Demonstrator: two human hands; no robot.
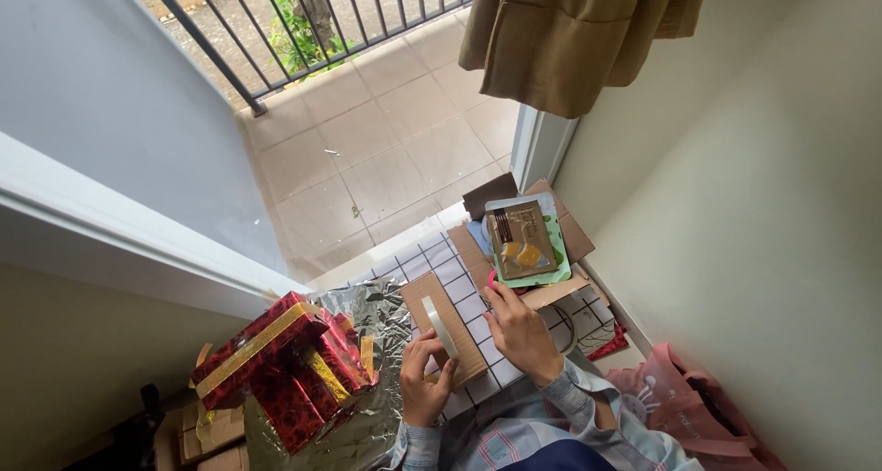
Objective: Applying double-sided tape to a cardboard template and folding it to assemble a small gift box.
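Observation:
My left hand grips a roll of clear tape held against a small brown cardboard box. The box lies on a white sheet with a dark grid pattern spread on the floor. My right hand rests on the sheet just right of the box, fingers reaching toward something pink and red at the edge of an open carton; whether it holds that is hidden. Both sleeves are light plaid.
A red and gold wrapped gift box sits on crumpled silver foil to the left. An open cardboard carton holds a green-edged packet. A pink bag lies at right by the wall. Beyond are a tiled balcony and a hanging khaki garment.

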